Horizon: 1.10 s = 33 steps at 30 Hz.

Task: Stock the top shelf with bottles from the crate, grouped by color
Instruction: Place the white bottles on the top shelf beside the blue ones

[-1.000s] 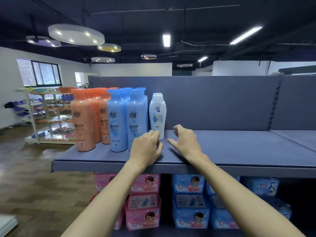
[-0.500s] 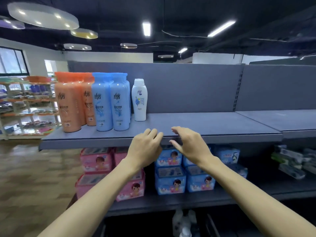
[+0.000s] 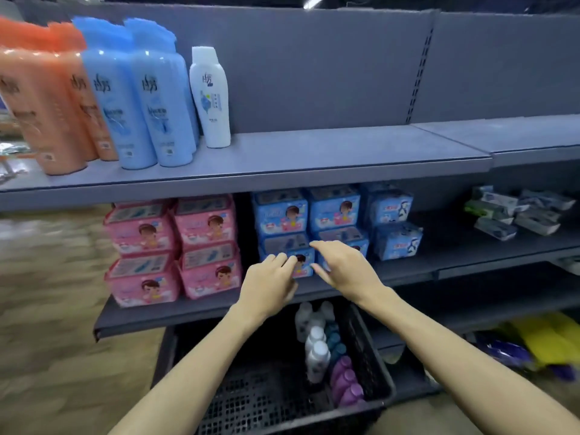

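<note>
On the top shelf (image 3: 314, 158), taken as the landmark, the far left end holds a cluster of orange bottles (image 3: 40, 102), upright and blurred. Just right of them stand the blue bottles (image 3: 138, 98), packed close together, and beside those a single white bottle (image 3: 211, 98), upright and set a little further back. The rest of that shelf to the right is bare grey board.

One level below the top shelf sit pink packs (image 3: 175, 246) on the left and blue packs (image 3: 329, 215) to their right.

Below and in front of the top shelf, both hands hang in the air holding nothing. The left hand (image 3: 268, 284) has its fingers loosely curled, knuckles up. The right hand (image 3: 345, 265) is spread, fingers relaxed and pointing leftward towards the other hand.

Lowest of all, beneath the hands, the black crate (image 3: 270, 400) holds white bottles (image 3: 315, 346), teal bottles (image 3: 334, 340) and purple bottles (image 3: 345, 381) along its right wall.
</note>
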Each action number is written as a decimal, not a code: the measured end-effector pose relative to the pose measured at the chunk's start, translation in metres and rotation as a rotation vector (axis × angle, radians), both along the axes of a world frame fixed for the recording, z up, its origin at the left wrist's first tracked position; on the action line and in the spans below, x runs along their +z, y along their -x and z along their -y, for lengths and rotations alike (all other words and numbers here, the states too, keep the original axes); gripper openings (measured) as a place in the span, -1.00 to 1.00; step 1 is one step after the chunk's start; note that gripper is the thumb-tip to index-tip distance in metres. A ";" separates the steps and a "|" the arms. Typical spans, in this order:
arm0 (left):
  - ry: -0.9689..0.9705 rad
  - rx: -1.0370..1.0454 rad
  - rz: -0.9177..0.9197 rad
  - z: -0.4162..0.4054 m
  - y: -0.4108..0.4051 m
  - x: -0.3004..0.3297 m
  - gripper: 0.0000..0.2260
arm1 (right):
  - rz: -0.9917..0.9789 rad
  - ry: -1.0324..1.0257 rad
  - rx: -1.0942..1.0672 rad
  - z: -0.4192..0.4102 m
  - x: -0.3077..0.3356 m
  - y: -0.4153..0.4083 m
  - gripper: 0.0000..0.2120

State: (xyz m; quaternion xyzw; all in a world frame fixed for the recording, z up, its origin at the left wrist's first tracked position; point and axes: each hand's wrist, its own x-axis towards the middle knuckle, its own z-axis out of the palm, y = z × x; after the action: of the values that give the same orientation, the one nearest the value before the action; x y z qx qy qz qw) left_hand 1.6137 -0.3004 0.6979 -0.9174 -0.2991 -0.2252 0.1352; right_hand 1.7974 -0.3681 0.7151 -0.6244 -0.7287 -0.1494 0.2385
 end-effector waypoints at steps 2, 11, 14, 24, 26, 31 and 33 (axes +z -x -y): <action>0.100 0.015 -0.036 0.006 -0.004 -0.030 -0.65 | -0.023 0.073 -0.001 0.005 -0.031 -0.004 -0.57; 0.580 0.234 -0.153 0.031 -0.001 -0.136 -0.69 | -0.093 0.482 -0.028 0.013 -0.157 -0.020 -0.56; 0.711 0.292 -0.200 0.035 -0.005 -0.163 -0.58 | -0.092 0.641 -0.059 0.014 -0.187 -0.026 -0.63; 0.949 0.380 -0.338 0.032 -0.044 -0.216 -0.51 | -0.074 0.980 -0.079 0.015 -0.260 -0.029 -0.30; 0.994 0.401 -0.322 0.029 -0.052 -0.223 -0.53 | -0.082 0.987 -0.065 0.011 -0.271 -0.030 -0.35; 1.046 0.461 -0.270 0.026 -0.055 -0.239 -0.59 | -0.024 0.950 -0.015 -0.012 -0.284 -0.040 -0.54; 1.054 0.477 -0.289 0.027 -0.056 -0.244 -0.60 | 0.021 1.000 0.028 -0.022 -0.285 -0.042 -0.58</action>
State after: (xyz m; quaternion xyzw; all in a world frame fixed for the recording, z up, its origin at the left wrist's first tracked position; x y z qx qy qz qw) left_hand 1.6696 -0.3277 0.4540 -0.7897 -0.5470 0.1172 -0.2521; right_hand 1.8393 -0.3464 0.4299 -0.6508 -0.7218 0.2152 -0.0955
